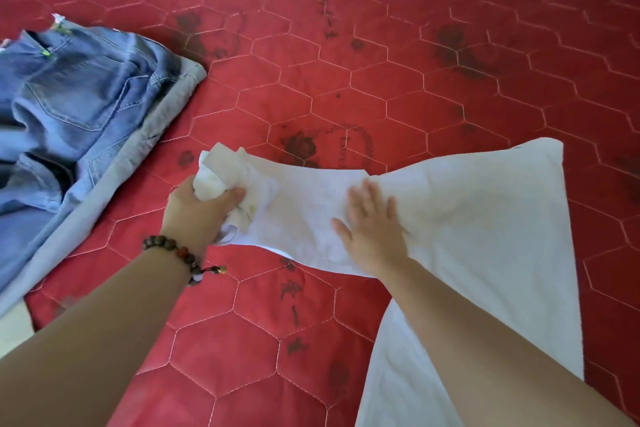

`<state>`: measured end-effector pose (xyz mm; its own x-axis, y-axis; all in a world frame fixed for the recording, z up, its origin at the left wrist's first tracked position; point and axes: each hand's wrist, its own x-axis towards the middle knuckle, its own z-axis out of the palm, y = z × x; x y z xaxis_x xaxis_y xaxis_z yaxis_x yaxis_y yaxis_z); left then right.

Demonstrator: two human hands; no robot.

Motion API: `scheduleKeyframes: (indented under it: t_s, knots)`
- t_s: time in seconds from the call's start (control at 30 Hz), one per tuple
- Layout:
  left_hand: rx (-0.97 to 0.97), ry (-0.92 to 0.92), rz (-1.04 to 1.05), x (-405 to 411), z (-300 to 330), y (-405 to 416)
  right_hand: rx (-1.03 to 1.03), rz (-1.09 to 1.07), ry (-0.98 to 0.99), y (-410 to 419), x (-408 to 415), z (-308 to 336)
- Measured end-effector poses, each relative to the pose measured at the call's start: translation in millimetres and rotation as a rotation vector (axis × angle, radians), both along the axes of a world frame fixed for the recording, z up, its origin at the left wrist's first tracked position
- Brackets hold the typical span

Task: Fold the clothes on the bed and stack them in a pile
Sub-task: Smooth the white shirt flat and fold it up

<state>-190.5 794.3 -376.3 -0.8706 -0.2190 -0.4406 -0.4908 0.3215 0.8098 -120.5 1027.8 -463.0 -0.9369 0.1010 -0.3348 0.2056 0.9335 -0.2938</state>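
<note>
White garment spread on red bed, centre-right. Left hand grip curled round bunched left end. Right hand flat, fingers spread, pressing middle. Jeans far left.

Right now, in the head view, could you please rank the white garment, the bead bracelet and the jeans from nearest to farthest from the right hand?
1. White garment: under the right hand.
2. Bead bracelet: left, on the other wrist.
3. Jeans: far left.
</note>
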Motion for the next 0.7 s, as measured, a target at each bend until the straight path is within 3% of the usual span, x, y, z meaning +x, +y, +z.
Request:
scheduleKeyframes:
  t_s: [0.03,0.13,0.23,0.33,0.4,0.57,0.7]
  knots:
    - [-0.009,-0.003,-0.002,1.9,4.7,4.0,-0.188,0.036,-0.002,-6.8,-2.3,15.9]
    - [-0.093,0.043,-0.064,14.9,26.8,31.9,-0.837,-0.297,-0.037,-23.7,-4.1,74.5]
    - [-0.029,0.106,-0.255,41.6,52.6,87.3,-1.140,-0.464,-0.026,-29.8,3.2,122.8]
    - [0.220,0.116,-0.600,70.5,69.0,142.7,-1.062,-0.717,0.158,4.4,14.1,146.9]
    - [0.243,0.185,-0.770,81.9,67.3,163.6,-1.005,-0.846,0.235,47.7,25.2,150.1]
    - [-0.118,0.219,-0.790,98.9,18.1,179.5,-0.891,-1.010,0.291,166.6,68.5,142.9]
    - [-0.434,0.128,-0.994,123.7,-34.0,180.7,-0.798,-1.052,0.299,236.6,115.8,124.3]
